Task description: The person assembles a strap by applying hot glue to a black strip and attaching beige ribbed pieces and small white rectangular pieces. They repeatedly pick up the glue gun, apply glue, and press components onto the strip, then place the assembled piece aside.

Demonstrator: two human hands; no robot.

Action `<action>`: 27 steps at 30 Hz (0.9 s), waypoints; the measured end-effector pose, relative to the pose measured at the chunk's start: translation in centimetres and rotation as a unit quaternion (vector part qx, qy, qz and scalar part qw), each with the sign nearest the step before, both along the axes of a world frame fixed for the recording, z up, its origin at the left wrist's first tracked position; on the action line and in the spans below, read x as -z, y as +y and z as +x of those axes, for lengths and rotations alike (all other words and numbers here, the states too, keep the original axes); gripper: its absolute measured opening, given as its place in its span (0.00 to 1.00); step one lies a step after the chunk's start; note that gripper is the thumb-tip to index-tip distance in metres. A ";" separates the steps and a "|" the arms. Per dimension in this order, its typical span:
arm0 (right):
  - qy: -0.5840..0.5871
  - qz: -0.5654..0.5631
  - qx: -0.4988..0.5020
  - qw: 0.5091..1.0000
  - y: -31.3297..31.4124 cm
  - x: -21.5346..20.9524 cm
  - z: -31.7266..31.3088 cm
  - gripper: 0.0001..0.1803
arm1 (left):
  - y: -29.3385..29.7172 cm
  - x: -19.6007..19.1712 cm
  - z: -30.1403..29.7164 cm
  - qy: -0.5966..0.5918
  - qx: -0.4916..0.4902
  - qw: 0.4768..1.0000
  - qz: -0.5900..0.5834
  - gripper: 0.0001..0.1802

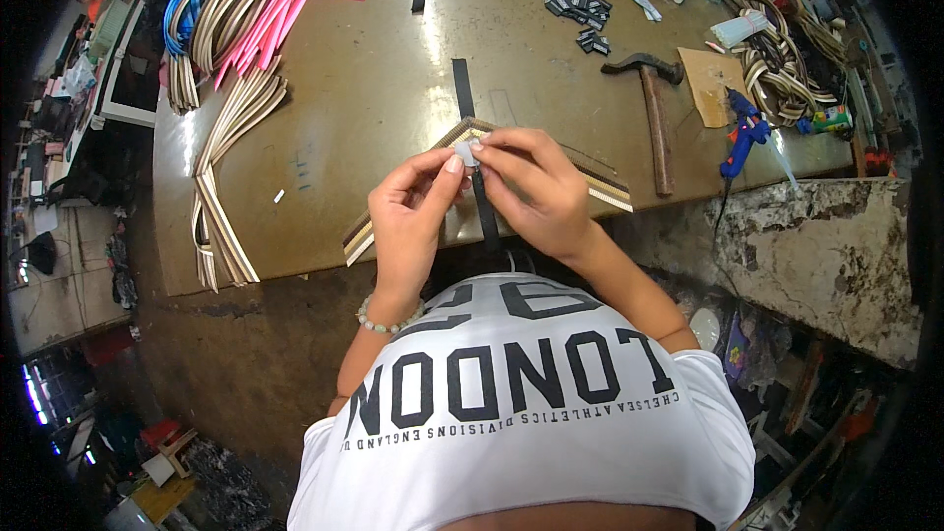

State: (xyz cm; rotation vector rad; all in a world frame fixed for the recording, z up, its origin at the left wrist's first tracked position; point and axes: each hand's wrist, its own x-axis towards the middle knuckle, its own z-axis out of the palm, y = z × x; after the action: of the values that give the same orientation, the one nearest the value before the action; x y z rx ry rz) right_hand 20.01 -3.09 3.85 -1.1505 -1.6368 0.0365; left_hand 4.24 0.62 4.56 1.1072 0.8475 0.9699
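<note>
Shirt (pixel 531 472): white with dark lettering, close to the near edge of the table (pixel 344 88); leaning in could brush the lower end of the black strip (pixel 487 221) and shift it.
Hands: left hand (pixel 413 202) and right hand (pixel 539 195) meet, fingertips of both pinching a small pale piece (pixel 465 152).
Pale piece: above the bend of a striped strip (pixel 607 189); so slight a grip could let it slip and drop.
Striped strip: slopes away to either side of the fingers, ends unheld; a nudge from a wrist would likely skew it.
Crossing: black strip meets striped one under the hands; which lies on top is hidden, so misalignment could go unnoticed.
Glue gun (pixel 742 133): blue, at the table's right, cord (pixel 724 199) hanging past the edge; a snag could drag it off.
</note>
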 end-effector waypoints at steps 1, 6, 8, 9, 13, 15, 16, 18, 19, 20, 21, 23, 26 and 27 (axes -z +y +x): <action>0.074 -0.075 -0.004 0.994 -0.5 -0.3 -0.3 0.14 | -0.1 -0.1 0.0 -0.015 0.000 1.000 0.008 0.11; 0.572 -0.301 -0.179 0.742 -2.1 -0.4 -1.3 0.15 | -0.5 0.3 0.2 -0.032 -0.005 0.994 0.108 0.07; 0.545 -0.277 -0.196 0.767 -2.0 0.0 -1.0 0.15 | -0.4 0.4 -0.3 0.024 0.014 0.990 0.135 0.07; 0.534 -0.292 -0.180 0.772 -1.8 0.2 -0.9 0.14 | -0.4 0.5 -0.5 0.019 0.019 0.993 0.119 0.07; 0.530 -0.268 -0.190 0.782 -1.4 0.9 -0.6 0.12 | 0.0 0.8 -0.6 -0.006 0.010 0.995 0.094 0.07; 0.549 -0.261 -0.190 0.771 -1.4 1.1 -0.5 0.12 | 0.1 0.9 -0.4 -0.037 0.002 0.998 0.058 0.07; 0.561 -0.264 -0.192 0.761 -1.4 1.2 -0.5 0.12 | 0.1 1.0 -0.2 -0.063 -0.004 0.998 0.015 0.08; 0.580 -0.279 -0.192 0.741 -1.5 1.4 -0.4 0.13 | 0.2 1.1 -0.1 -0.088 0.011 0.995 -0.043 0.08; 0.588 -0.289 -0.190 0.731 -1.5 1.4 -0.3 0.14 | 0.2 1.1 -0.2 -0.086 0.033 0.994 -0.058 0.09; 0.595 -0.294 -0.190 0.723 -1.5 1.5 -0.2 0.14 | 0.3 1.0 -0.4 -0.083 0.051 0.993 -0.067 0.09; 0.600 -0.309 -0.192 0.712 -1.5 1.4 -0.1 0.15 | 0.2 1.1 -0.3 -0.050 0.049 0.996 -0.059 0.10; 0.604 -0.334 -0.187 0.699 -1.4 1.2 0.2 0.15 | 0.2 1.0 -0.4 0.025 0.042 0.998 -0.037 0.11; 0.555 -0.328 -0.194 0.739 -1.4 0.5 0.8 0.16 | 0.2 0.8 -0.4 0.001 0.045 0.998 -0.054 0.11; 0.542 -0.338 -0.182 0.747 -1.3 0.3 1.1 0.16 | 0.3 0.7 -0.5 0.020 0.052 0.997 -0.048 0.10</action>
State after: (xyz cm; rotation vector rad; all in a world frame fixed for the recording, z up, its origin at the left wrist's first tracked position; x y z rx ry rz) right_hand 21.06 -4.41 3.59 -0.9484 -0.7032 1.3969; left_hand 3.75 0.87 3.83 1.0797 0.8520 0.8153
